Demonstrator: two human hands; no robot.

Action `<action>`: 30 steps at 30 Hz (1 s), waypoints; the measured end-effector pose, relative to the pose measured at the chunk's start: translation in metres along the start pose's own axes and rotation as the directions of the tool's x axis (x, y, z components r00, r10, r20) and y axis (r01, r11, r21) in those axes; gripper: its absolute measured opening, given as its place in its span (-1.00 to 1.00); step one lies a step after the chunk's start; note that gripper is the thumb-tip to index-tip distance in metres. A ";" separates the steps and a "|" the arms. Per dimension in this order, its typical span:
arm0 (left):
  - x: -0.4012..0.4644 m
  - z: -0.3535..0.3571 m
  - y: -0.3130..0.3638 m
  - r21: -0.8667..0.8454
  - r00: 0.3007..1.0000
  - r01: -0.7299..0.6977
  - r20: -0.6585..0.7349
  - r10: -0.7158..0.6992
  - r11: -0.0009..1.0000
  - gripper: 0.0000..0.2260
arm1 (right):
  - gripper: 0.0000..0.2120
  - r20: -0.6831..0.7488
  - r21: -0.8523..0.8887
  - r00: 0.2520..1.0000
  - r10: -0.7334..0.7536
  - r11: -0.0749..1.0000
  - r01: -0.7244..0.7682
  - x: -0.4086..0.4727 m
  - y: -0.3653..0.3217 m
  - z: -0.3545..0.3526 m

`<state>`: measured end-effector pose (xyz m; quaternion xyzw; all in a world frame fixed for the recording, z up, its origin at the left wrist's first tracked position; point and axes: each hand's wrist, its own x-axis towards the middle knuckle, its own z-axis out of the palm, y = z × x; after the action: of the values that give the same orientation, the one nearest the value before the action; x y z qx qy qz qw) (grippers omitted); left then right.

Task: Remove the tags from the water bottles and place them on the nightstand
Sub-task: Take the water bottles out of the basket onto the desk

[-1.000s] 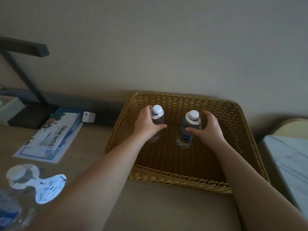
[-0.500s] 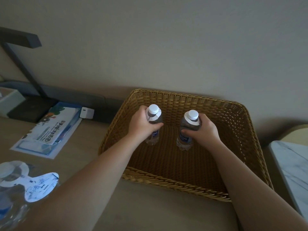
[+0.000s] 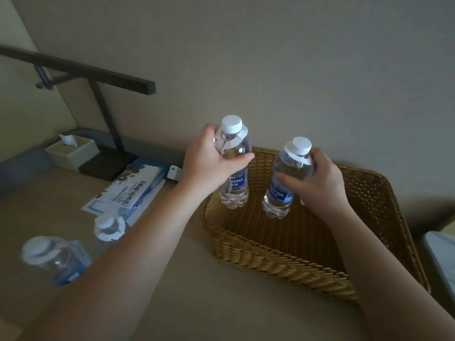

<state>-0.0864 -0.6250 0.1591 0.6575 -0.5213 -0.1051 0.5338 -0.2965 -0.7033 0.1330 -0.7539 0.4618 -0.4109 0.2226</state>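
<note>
My left hand point(image 3: 205, 161) grips a clear water bottle point(image 3: 234, 168) with a white cap and a blue label, held upright above the wicker basket point(image 3: 283, 257). A white paper tag point(image 3: 234, 139) hangs round its neck. My right hand point(image 3: 320, 180) grips a second, same-looking bottle point(image 3: 285, 178), also lifted over the basket, with its own white tag point(image 3: 295, 156) at the neck. Two more tagged bottles point(image 3: 108, 230) point(image 3: 54, 259) stand on the tan surface at the lower left.
A tan tabletop point(image 3: 197, 291) carries the basket. Leaflets point(image 3: 133, 190) lie at the left, with a tissue box point(image 3: 71, 151) and a dark lamp base point(image 3: 108, 163) behind them. A small white charger point(image 3: 173, 172) sits by the wall. A marble-topped surface point(image 3: 440, 254) shows at the right edge.
Both hands have lifted their bottles up out of the basket. The view has shifted right and up, bringing the two bottles at the lower left further into sight.
</note>
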 end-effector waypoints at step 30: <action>-0.215 -0.102 -0.117 0.187 0.933 0.337 -0.197 -0.301 0.923 -0.52 | -0.48 0.266 0.132 0.964 0.021 0.990 -0.058 -0.191 -0.071 0.148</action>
<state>-0.0419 -0.4066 0.0155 0.7945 -0.3693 -0.0783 0.4757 -0.1830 -0.5082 0.0216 -0.7752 0.4133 -0.3336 0.3419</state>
